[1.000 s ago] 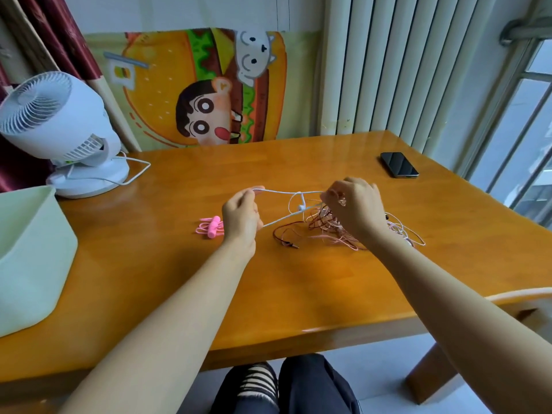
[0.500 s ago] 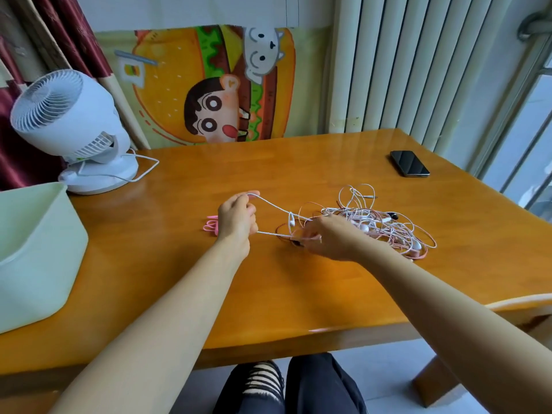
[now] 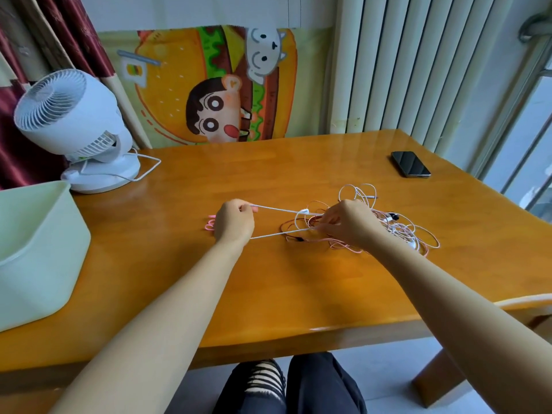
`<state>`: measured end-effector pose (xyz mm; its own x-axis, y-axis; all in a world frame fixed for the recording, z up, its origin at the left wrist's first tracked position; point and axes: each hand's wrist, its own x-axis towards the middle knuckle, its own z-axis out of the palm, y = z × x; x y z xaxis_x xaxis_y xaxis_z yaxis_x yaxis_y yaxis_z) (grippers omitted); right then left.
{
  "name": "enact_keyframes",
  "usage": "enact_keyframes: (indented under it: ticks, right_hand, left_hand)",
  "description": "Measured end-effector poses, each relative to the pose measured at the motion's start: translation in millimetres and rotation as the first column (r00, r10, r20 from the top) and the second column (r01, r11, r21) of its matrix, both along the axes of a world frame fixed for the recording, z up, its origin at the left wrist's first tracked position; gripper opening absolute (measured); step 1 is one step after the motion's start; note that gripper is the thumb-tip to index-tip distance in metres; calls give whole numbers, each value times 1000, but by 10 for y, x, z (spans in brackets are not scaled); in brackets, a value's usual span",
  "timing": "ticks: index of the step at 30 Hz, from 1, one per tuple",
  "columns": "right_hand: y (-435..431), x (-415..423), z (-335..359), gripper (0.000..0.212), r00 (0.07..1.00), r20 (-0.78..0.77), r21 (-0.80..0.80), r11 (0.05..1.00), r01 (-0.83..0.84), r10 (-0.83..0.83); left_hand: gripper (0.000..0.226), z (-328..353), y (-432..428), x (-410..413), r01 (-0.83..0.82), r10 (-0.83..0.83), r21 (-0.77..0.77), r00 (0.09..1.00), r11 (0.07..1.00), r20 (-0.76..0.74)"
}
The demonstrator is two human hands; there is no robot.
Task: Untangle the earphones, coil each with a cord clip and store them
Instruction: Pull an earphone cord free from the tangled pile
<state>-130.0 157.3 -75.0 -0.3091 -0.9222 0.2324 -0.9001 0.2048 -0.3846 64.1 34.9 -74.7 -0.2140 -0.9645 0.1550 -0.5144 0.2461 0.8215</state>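
A tangle of white, pink and dark red earphone cords point(image 3: 400, 225) lies on the wooden table point(image 3: 268, 294), right of centre. My left hand point(image 3: 233, 222) grips a loop of white cord point(image 3: 280, 209); two strands run taut from it toward the tangle. My right hand point(image 3: 349, 224) pinches cords at the tangle's left edge. A pink coiled earphone point(image 3: 210, 225) lies on the table just left of my left hand, mostly hidden behind it.
A pale green bin point(image 3: 33, 249) stands at the left edge. A white desk fan point(image 3: 77, 130) with its cable sits at the back left. A black phone point(image 3: 410, 164) lies at the back right. My knees show below the table's front edge.
My right hand has moved right and slightly up, back onto the tangle's edge, after dipping toward the table half a second ago. The white strands are stretched longer. My left hand has stayed put.
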Motion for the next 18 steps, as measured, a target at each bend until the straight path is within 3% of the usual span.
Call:
enact_keyframes:
  ticks: [5, 8, 10, 13, 15, 18]
  right_hand:
    - [55, 22, 58, 6, 956, 242, -128, 982, -140, 167]
    - [49, 48, 38, 13, 943, 295, -14, 988, -157, 154]
    - [19, 105, 22, 35, 964, 254, 120, 986, -114, 80]
    - [-92, 268, -15, 61, 1000, 14, 209, 978, -22, 19]
    - [-174, 411, -57, 57, 999, -47, 162, 987, -8, 16]
    - [-249, 577, -125, 28, 1000, -30, 120, 993, 2, 2]
  left_hand:
    - [38, -132, -137, 103, -31, 51, 176, 993, 984, -106]
    - [38, -178, -104, 89, 8, 23, 256, 992, 967, -122]
    - [36, -162, -49, 50, 30, 22, 288, 984, 957, -177]
    - [31, -79, 66, -7, 137, 24, 372, 918, 918, -396]
    - [29, -46, 104, -19, 199, 4, 381, 883, 903, -469]
    - [26, -28, 125, 9, 268, -30, 388, 853, 882, -521]
